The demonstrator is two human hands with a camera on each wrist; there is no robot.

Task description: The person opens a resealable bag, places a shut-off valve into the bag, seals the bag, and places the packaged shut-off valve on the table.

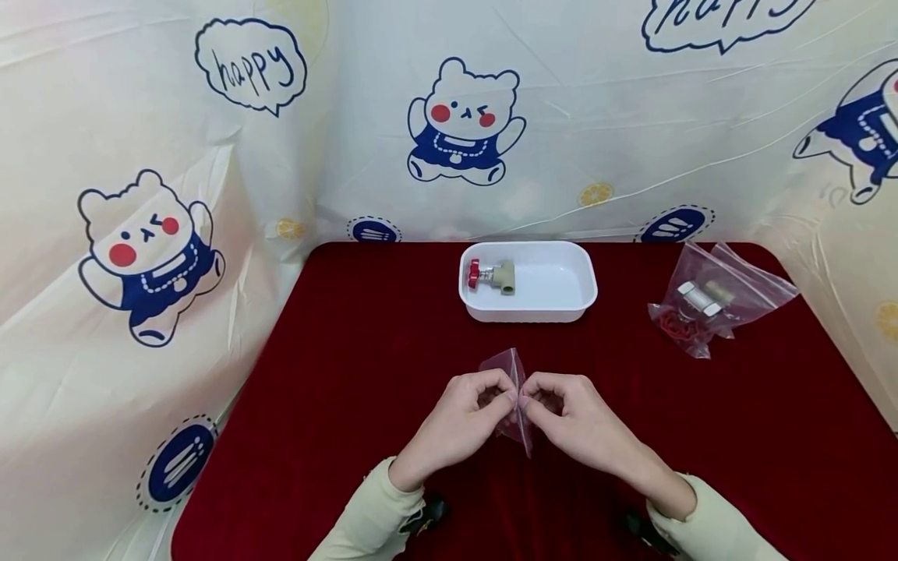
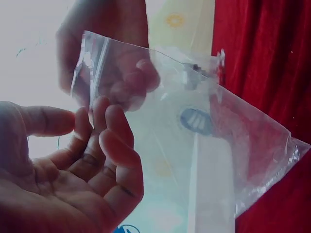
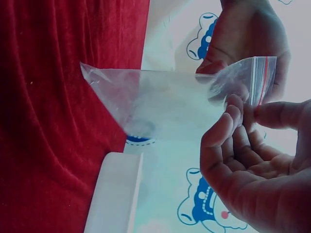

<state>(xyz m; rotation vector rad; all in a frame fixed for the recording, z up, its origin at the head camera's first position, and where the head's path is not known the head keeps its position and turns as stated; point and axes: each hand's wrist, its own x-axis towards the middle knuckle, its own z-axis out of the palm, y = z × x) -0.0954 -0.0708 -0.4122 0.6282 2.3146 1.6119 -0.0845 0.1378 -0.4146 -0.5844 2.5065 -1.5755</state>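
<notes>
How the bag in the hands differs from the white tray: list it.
The bag is see-through; the tray is opaque white. The left hand and right hand pinch the bag, while the tray rests on the red cloth. The bag shows nothing inside; the tray holds a red-handled valve. Both are containers.

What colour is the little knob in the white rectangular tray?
The small valve knob is red, clearest in the head view.

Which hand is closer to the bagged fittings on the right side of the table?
Right. The right hand is left of the bagged fittings and nearer the person; the left hand is farther left, across the clear bag that both pinch.
</notes>
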